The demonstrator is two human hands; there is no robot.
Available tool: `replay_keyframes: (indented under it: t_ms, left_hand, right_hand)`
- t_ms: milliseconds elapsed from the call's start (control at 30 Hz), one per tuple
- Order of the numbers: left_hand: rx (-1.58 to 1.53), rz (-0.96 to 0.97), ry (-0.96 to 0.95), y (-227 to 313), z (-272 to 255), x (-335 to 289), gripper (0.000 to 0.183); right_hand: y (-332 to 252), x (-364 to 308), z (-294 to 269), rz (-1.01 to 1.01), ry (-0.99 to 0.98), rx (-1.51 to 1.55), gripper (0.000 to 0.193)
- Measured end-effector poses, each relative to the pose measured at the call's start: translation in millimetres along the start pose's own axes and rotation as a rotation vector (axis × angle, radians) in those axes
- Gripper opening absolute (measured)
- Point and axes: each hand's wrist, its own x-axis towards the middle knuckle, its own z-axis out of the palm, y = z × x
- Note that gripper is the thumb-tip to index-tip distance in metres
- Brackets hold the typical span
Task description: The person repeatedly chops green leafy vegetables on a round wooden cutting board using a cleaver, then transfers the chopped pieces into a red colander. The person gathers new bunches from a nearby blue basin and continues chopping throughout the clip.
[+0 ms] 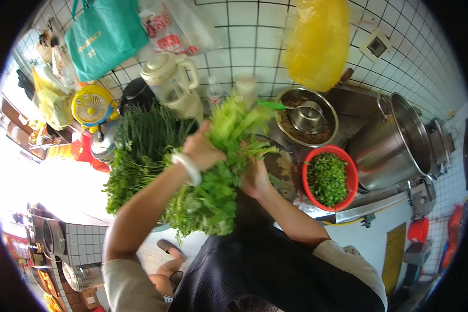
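A big bunch of leafy greens (208,203) hangs in front of my chest, its leaves downward and its pale stems pointing to the wall; it looks like coriander or leafy celery. My left hand (204,149), with a white bangle at the wrist, is closed around the bunch from above. On the stems' right side my right hand (256,179) is closed too, its fingers partly hidden by the greens. To the left lie more leafy herbs (125,179) and a heap of dark green scallions or chives (150,130). A dark round board (280,161) shows partly behind my right hand.
To the right stand a red basket (351,179) of chopped greens, a steel bowl (332,139) with brown contents and a ladle, and a tall steel pot (382,156). A cream jug (171,78) and a yellow fan (92,106) stand at the back left; bags hang above.
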Motion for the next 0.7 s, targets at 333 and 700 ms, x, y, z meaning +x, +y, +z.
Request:
replay_keyframes:
  t_ms: [333,700]
  left_hand:
    - [0.304,-0.269,-0.217,-10,232,6,0.097]
    - [0.153,-0.279,0.013,-44,222,-6,0.076]
  right_hand:
    - [5,-14,-147,0.338,0.516,0.034,0.050]
    - [-43,-33,-156,0.443,0.266,-1.083,0.049]
